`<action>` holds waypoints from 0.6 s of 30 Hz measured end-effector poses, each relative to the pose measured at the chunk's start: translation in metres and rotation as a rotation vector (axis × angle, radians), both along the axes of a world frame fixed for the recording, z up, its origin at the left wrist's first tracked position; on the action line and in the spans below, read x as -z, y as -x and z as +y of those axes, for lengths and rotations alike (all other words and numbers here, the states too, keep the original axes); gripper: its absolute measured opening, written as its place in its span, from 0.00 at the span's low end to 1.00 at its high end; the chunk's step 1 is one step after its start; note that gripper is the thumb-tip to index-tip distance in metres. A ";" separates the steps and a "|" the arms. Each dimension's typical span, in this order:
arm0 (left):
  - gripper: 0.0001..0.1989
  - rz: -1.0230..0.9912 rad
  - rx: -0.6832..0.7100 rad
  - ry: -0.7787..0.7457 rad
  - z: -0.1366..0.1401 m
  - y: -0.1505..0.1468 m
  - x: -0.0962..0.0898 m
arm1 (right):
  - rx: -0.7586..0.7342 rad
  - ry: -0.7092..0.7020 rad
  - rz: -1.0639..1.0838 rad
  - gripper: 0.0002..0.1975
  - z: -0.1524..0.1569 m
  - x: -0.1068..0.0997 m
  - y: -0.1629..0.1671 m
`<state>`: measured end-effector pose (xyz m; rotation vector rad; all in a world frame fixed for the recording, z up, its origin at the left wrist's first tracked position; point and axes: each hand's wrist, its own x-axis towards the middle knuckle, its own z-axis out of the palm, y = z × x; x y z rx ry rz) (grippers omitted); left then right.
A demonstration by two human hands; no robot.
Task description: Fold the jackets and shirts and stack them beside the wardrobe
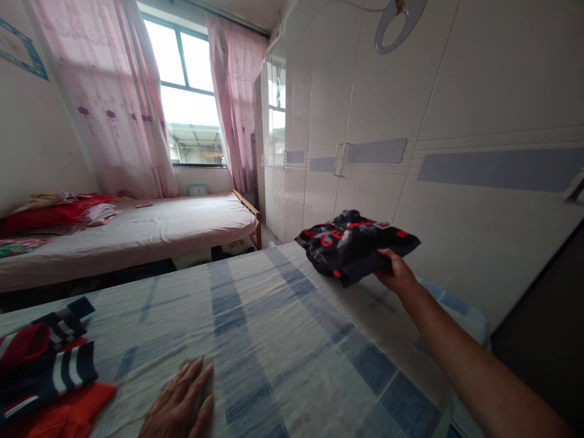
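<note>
A folded black garment with red letters and grey patches (351, 243) is at the far right part of the bed, its near edge gripped by my right hand (396, 272). The hand's thumb lies on top and its other fingers are hidden beneath the cloth. Whether the garment rests fully on the bed, I cannot tell. My left hand (182, 398) lies flat on the blue and white checked bedsheet (182, 316), fingers stretched out, holding nothing. To its left are clothes: a navy piece with white stripes (75, 368) and an orange piece (82, 407).
White wardrobe doors (378, 103) with handles rise along the bed's right and far side. Beyond stands a second bed (182, 222) with a red folded pile (55, 213) and a small blue clock (198, 190). Pink curtains (109, 91) hang at the window (187, 103).
</note>
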<state>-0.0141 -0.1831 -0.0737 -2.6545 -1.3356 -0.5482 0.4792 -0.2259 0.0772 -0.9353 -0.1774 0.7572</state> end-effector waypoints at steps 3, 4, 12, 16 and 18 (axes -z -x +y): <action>0.23 0.007 0.041 -0.066 0.002 0.002 0.002 | 0.055 0.179 0.028 0.11 -0.024 0.055 -0.016; 0.22 0.009 0.055 -0.085 0.002 0.003 0.003 | 0.068 0.216 0.028 0.11 -0.029 0.068 -0.020; 0.21 -0.018 0.049 -0.042 0.007 0.009 0.011 | 0.190 0.393 -0.160 0.12 -0.021 0.099 -0.049; 0.21 -0.082 0.009 0.017 0.001 0.005 0.008 | 0.312 0.522 -0.422 0.12 -0.020 0.102 -0.054; 0.21 -0.096 -0.028 0.033 -0.009 -0.001 -0.001 | 0.371 0.569 -0.620 0.17 -0.024 0.098 -0.048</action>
